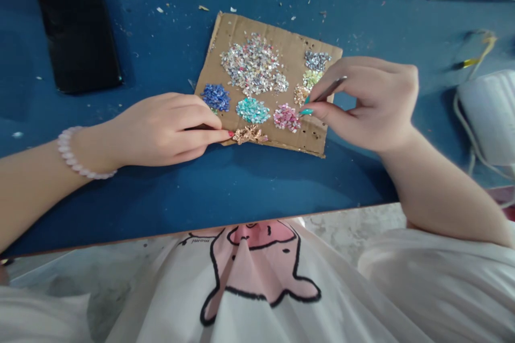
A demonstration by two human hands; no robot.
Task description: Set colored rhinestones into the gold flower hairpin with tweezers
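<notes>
On the blue table (261,187), a gold ornament (250,134) at the cardboard's (300,142) seven o'clock is pinched, seemingly for steadiness, by the left hand (163,129), a metal tool (332,87) by the right hand (372,104), at five-o'clock pink chips (286,118)

Bumpy gold ornament (250,134) lying right at left fingers (213,136). Slim metal tool (330,88), slanted, pinched in right fingers (307,111). Pink chips (286,118) heaped beside right fingers.

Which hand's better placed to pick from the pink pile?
Right, probably: the right hand holds a slim metal tool by the pink pile; the left hand is at the gold ornament.
</notes>
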